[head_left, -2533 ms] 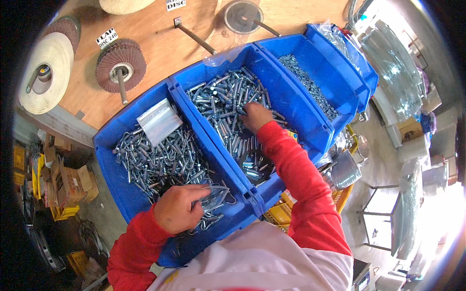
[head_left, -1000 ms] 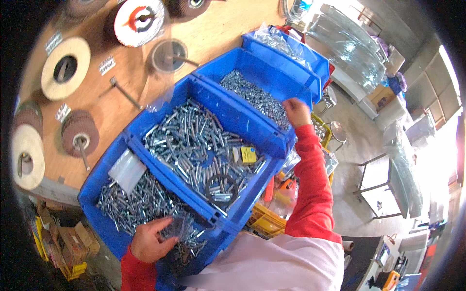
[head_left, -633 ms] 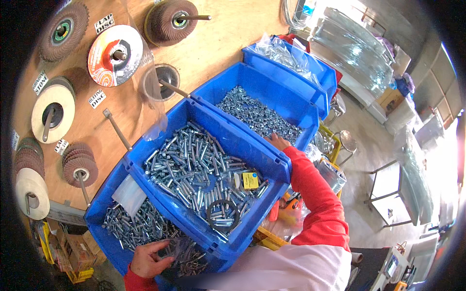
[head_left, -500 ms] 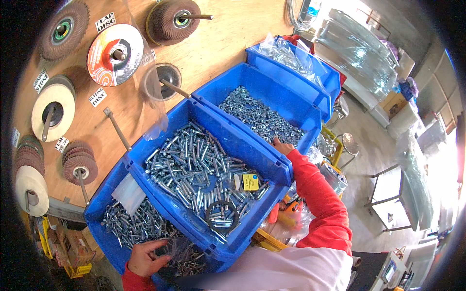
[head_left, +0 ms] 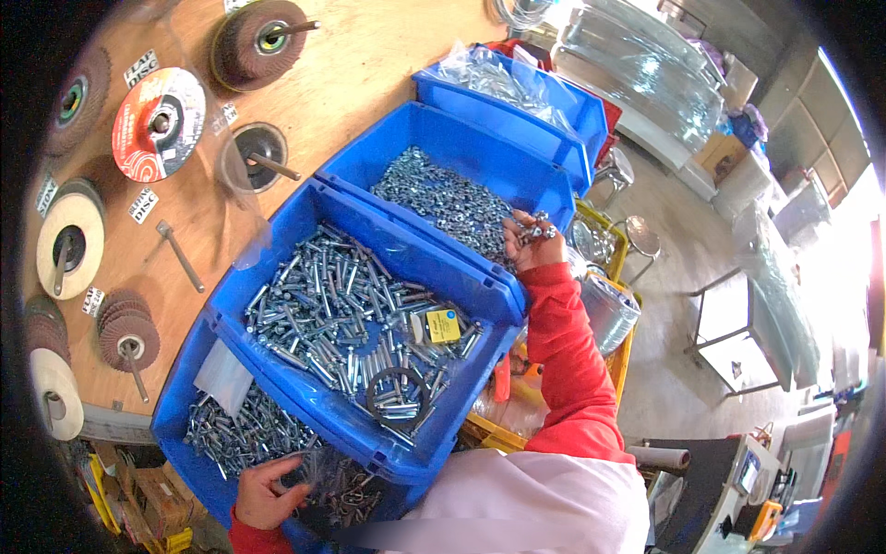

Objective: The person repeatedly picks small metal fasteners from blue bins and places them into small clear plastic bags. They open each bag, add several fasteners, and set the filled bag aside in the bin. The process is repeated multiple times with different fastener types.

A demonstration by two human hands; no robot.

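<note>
My right hand is turned palm up over the near right end of a blue bin of small metal nuts. Several shiny nuts rest in its curled fingers. Low on the left, my left hand is at the nearest blue bin, its thumb and fingers curved at the edge of a clear plastic bag. The bag is hard to make out against the dark metal pieces behind it. Loose bolts fill the rest of that bin.
Between my hands is a blue bin of longer bolts, with a yellow card and a black ring in it. A farther bin holds bagged parts. Abrasive discs hang on pegs along the wooden board.
My right hand has risen out of the nuts and turned palm up, now with several nuts in it. My left hand has stayed by the bag. The view has shifted right.
</note>
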